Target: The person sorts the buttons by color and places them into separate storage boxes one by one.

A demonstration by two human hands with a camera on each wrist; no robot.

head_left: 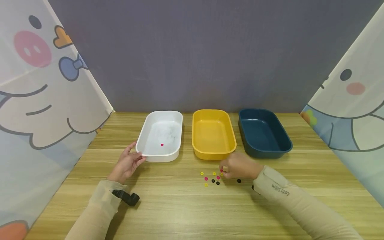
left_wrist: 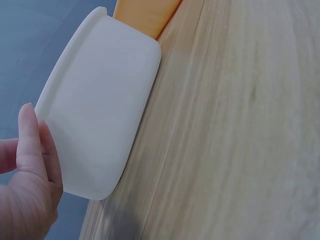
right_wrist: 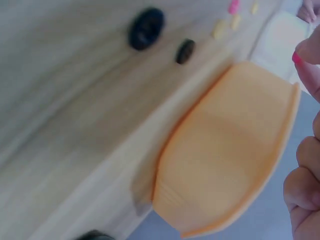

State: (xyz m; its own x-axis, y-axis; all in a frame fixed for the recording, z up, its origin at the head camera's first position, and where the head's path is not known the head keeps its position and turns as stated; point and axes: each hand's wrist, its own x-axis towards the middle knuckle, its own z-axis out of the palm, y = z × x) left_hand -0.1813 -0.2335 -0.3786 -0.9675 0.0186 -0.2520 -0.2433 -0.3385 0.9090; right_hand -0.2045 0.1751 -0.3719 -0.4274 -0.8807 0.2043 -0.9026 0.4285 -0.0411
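Note:
My left hand (head_left: 127,164) rests at the near left corner of a white tray (head_left: 159,155); in the left wrist view its fairly straight fingers (left_wrist: 31,145) touch the tray's outer wall. One pink button (head_left: 162,145) lies inside that tray. Just in front of the yellow tray (head_left: 213,156), my right hand (head_left: 240,165) pinches a pink button (right_wrist: 297,58) between thumb and forefinger, low over the table. Loose buttons lie around it: several yellow ones (head_left: 206,184), pink ones (head_left: 206,178) and black ones (head_left: 239,181).
A dark blue tray (head_left: 267,154) stands right of the yellow one, all on a wood-grain table (head_left: 168,206). Behind them rises a grey wall (head_left: 192,56). Cartoon-printed curtains (head_left: 45,100) flank both sides.

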